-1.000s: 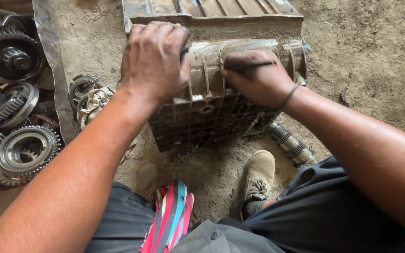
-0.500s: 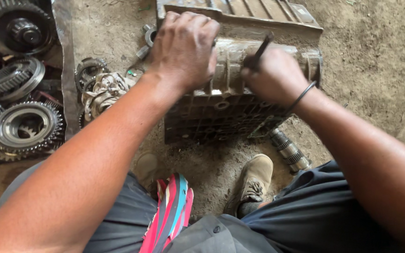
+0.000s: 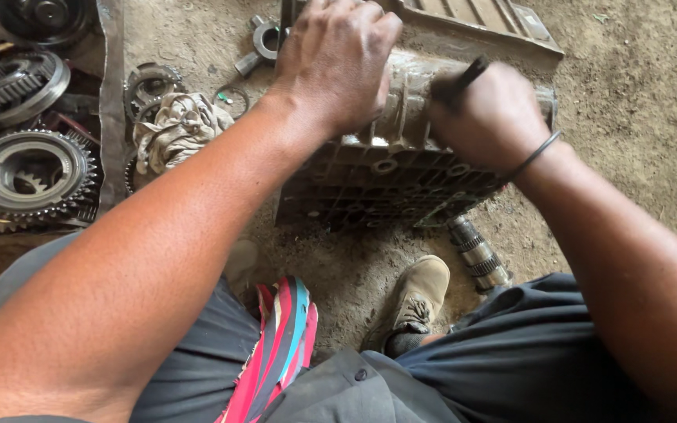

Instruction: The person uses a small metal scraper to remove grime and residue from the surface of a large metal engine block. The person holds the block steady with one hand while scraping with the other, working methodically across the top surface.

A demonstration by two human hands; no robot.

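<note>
- Since the earlier frames, both hands and the housing sit higher and further right in the view, and the dark tool has tipped from lying flat to standing at a slant out of the right fist.
- Left hand (image 3: 337, 59) lies palm-down over the far left end of the grey metal gearbox housing (image 3: 389, 176), fingers curled together and pressing on its top.
- Right hand (image 3: 486, 117) is a closed fist, clamped on a thin dark tool (image 3: 464, 78) whose end pokes up and to the right; its working tip is hidden behind the fist.
- Housing rests on the dirt floor (image 3: 628, 102), just beyond the person's tan shoe (image 3: 413, 301), its ribbed face toward the camera.
- A splined shaft (image 3: 478, 254) lies near right of the housing; a crumpled rag (image 3: 174, 129) and loose gears (image 3: 29, 172) lie well to the left.
- Step in hand, as I judge it: working the tool on the housing's top edge while the left hand steadies it.
- Next move likely calls for firm downward bracing so the housing does not rock.
</note>
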